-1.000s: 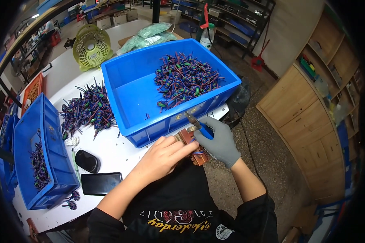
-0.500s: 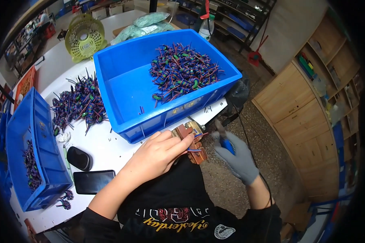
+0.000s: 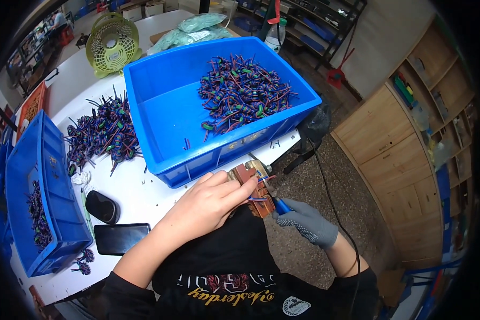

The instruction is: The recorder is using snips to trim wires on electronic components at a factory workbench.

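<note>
A reddish-brown and brass-coloured holding block stands at the table's front edge, with blue and red wires lying across it. My bare left hand reaches over the block, its fingers closed and the index fingertip pressing the wires against it. Most of what lies under those fingers is hidden. In a grey dotted glove, my right hand is wrapped round blue-handled pliers. Their metal jaws are at the block's right side, by the wire ends just beyond my left fingertip.
Behind the block stands a big blue bin with a heap of wire-wound coils. More coils lie left of it. A second blue bin, a phone, a black mouse-like object and a green fan surround them. A black cord hangs at right.
My right hand has brought the pliers left and down against the block, their jaws now at the wires. My left hand stays on the block, almost unmoved.
</note>
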A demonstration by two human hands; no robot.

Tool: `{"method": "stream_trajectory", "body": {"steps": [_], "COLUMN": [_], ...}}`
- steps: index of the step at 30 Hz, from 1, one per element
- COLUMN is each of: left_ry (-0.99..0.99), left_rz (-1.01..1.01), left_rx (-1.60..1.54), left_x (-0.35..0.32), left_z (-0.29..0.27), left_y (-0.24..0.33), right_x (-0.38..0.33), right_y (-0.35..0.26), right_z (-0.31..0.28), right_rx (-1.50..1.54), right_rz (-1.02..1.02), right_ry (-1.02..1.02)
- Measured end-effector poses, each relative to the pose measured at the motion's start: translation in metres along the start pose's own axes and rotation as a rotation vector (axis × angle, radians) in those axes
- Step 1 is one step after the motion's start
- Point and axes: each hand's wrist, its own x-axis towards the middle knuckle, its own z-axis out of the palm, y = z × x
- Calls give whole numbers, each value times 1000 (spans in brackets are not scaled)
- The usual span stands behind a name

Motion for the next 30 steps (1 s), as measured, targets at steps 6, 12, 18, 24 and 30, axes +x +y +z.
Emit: {"method": "stream_trajectory", "body": {"steps": [6,12,18,24,30], "left_ry": [-1,47,110,88,83], "left_rz": [-7,-19,15,37,43], "left_rx": [0,-30,-104,-42,-60], "left_x": [1,-2,1,0,1], "left_z": [-1,3,5,5,4], "left_y": [0,-1,-4,-5,-4], "right_x": [1,13,26,22,10], "right_y": [-32,-38,-13,-5,0], "right_z": [6,-12,-32,-28,-25], "right_rx": [-302,-178,121,-64,-39], "right_rz": [-114,28,160,-34,-171], "right_ry": [122,-29,-237,-191,-156]}}
